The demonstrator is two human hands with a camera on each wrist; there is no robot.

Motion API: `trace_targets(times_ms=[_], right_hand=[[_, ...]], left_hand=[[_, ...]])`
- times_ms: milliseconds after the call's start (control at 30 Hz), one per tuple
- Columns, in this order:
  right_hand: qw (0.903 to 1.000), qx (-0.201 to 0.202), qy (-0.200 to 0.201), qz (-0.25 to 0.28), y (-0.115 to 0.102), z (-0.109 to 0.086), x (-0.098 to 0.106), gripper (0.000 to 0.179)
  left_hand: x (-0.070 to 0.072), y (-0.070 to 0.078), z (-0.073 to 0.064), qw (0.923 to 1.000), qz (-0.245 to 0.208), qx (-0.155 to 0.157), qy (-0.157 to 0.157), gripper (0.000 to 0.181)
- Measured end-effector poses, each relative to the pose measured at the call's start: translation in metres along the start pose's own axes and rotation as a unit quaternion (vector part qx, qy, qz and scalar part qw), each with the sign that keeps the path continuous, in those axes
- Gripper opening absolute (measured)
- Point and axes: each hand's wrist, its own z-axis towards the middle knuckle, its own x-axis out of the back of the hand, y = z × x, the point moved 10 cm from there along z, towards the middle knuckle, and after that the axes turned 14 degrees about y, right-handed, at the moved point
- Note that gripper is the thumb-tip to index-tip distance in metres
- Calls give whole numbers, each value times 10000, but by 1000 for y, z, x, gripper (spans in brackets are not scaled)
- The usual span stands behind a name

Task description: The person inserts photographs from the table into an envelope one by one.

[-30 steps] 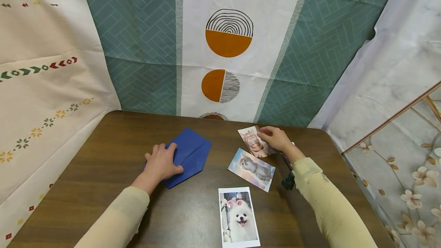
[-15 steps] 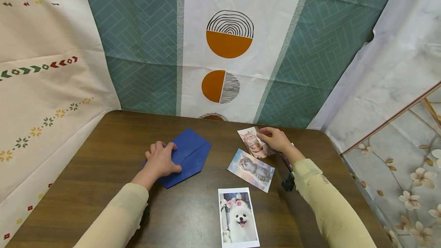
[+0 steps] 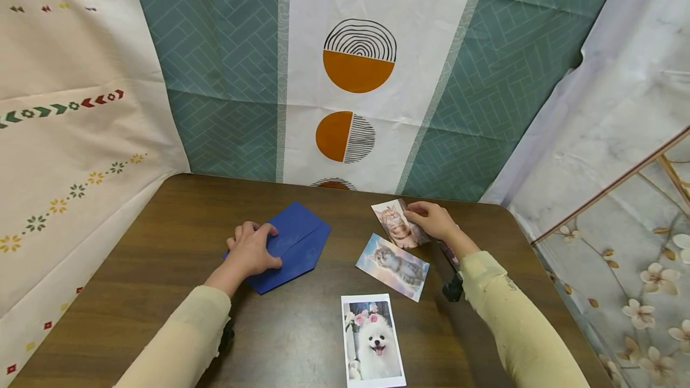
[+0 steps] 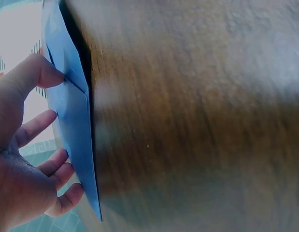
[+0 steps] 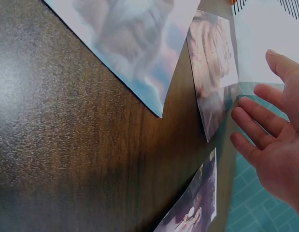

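A blue envelope (image 3: pixel 303 238) lies on the brown table with its pointed flap toward the far right. My left hand (image 3: pixel 251 250) rests on its left part, thumb and fingers spread; in the left wrist view the fingertips touch the envelope (image 4: pixel 74 116). On the right, my right hand (image 3: pixel 431 219) is at the right edge of an orange kitten picture (image 3: pixel 398 223). Its fingers look relaxed in the right wrist view, with the tips beside the kitten picture (image 5: pixel 212 63). Just nearer lies a grey kitten picture (image 3: pixel 393 265) on a pastel background.
A white dog picture (image 3: pixel 372 340) lies at the near middle of the table (image 3: pixel 291 340). Another dark picture (image 5: pixel 192 208) lies partly hidden under the right forearm. Patterned cloth (image 3: pixel 358 70) hangs behind the table's far edge, with more cloth at both sides.
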Motion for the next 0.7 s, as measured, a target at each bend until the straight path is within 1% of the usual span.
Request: trace_targets(times_ms=[133, 267, 400, 567, 700], right_hand=[[10000, 65, -47, 45, 0, -1, -2, 57], [9999, 132, -29, 13, -1, -1, -1, 59], [10000, 32, -49, -13, 1, -2, -1, 59], [10000, -8, -48, -5, 1, -2, -1, 57], [10000, 1, -36, -8, 3, 0, -4, 54]], left_hand=[[0, -3, 0, 9999, -50, 87, -15, 69], [-1, -3, 0, 9999, -93, 69, 39, 72], [0, -1, -1, 9997, -116, -102, 211, 73], [2, 5, -3, 9983, 38, -379, 437, 76], [2, 9, -3, 9974, 194, -503, 482, 75]])
